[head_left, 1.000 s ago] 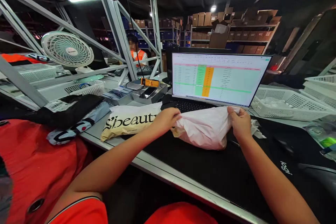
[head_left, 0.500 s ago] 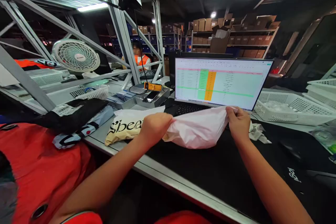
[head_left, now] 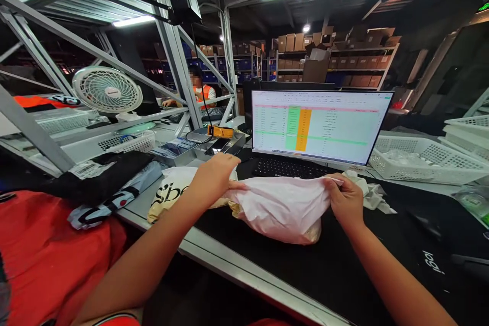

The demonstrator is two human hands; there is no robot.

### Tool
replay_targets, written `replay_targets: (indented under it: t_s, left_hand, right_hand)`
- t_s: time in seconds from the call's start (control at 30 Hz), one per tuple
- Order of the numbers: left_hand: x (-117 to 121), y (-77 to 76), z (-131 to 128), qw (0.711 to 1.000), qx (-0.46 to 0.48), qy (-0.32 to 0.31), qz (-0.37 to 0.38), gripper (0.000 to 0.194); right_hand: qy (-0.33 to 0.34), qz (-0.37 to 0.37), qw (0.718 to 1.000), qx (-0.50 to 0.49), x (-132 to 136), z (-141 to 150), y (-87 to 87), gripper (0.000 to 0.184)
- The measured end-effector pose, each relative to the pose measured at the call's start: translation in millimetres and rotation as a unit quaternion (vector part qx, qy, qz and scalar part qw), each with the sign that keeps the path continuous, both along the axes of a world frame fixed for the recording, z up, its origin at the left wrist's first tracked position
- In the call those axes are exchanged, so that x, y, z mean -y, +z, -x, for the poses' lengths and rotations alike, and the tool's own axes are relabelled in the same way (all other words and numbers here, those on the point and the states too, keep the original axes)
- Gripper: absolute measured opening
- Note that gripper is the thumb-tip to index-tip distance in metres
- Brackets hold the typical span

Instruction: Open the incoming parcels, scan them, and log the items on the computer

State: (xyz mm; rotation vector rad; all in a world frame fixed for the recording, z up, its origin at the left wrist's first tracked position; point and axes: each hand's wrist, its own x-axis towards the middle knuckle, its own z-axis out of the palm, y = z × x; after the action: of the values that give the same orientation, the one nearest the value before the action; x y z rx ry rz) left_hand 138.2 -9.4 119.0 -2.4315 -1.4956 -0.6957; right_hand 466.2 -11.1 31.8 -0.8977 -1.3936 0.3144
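A white plastic mailing bag (head_left: pixel 280 209) with something bulky inside is stretched between my two hands above the black desk mat (head_left: pixel 263 260). My left hand (head_left: pixel 217 173) grips its left end, where a yellowish patch shows. My right hand (head_left: pixel 346 196) pinches the upper right corner between thumb and fingers. What fills the bag is hidden. Partly behind my left forearm lies a cream and white printed bag (head_left: pixel 171 183) with black lettering. Crumpled pale wrapping (head_left: pixel 376 194) sits just beyond my right hand.
A monitor (head_left: pixel 344 122) showing a spreadsheet stands behind a black keyboard (head_left: pixel 282 167). White perforated baskets (head_left: pixel 428 173) are on the right, near a dark mouse (head_left: pixel 424 224). Black packages (head_left: pixel 110 173) and a fan (head_left: pixel 109 90) are on the left. A person in an orange vest (head_left: pixel 204 92) is farther back.
The white bag has come down toward the mat, its bulging part now hanging lower and nearer to me. My left hand has shifted slightly left and up; both hands keep their hold.
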Motion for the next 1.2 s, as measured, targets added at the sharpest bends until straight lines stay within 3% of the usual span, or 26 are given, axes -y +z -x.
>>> replay_targets:
  t_s: [0.1,0.2,0.3,0.4,0.53,0.67,0.73,0.87,1.03,1.13,1.2]
  left_hand:
    - [17.0,-6.7,-45.4,0.991,0.065,-0.11,-0.044,0.044]
    - [28.1,-21.5,-86.0,0.974,0.096,-0.206,0.014,0.023]
    - [28.7,-30.3,-104.0,0.96,0.137,-0.235,0.07,0.008]
    - [21.3,-31.5,-100.1,0.947,0.185,-0.242,0.1,0.009]
    - [11.5,-32.5,-63.7,0.962,0.17,-0.167,0.131,0.008]
    - [17.1,-36.6,-17.0,0.957,0.151,-0.1,0.227,0.011]
    - [23.4,-36.1,-9.2,0.942,0.148,-0.098,0.284,0.014]
    - [26.5,-27.5,-36.2,0.908,0.181,-0.166,0.339,0.026]
    - [22.3,-24.5,-87.0,0.945,0.116,-0.165,0.256,0.02]
    - [28.5,-31.4,-97.8,0.934,0.109,-0.191,0.282,0.022]
    - [33.0,-37.2,-99.5,0.899,0.163,-0.219,0.341,0.014]
  right_hand:
    - [0.017,-0.081,0.995,0.064,13.1,9.0,-0.7,0.014]
    - [0.004,-0.116,0.989,0.096,22.2,12.8,-1.0,0.011]
    - [-0.014,-0.095,0.989,0.108,25.2,10.4,-0.3,0.012]
    - [-0.03,-0.041,0.994,0.093,16.6,0.5,-1.9,0.016]
    - [-0.082,0.06,0.995,-0.022,-10.9,-28.5,-6.4,0.026]
    - [-0.061,0.085,0.994,-0.039,-31.1,-49.1,-8.2,0.033]
    - [-0.047,0.09,0.994,-0.031,-33.5,-48.6,-9.4,0.034]
    - [-0.039,0.097,0.994,-0.024,-32.2,-44.9,-13.1,0.034]
    - [-0.031,0.096,0.993,0.054,-16.6,-66.1,-10.3,0.03]
    - [-0.127,0.014,0.971,0.204,15.7,-74.7,-2.7,0.027]
    - [-0.208,-0.094,0.922,0.314,46.3,-67.8,2.6,0.031]
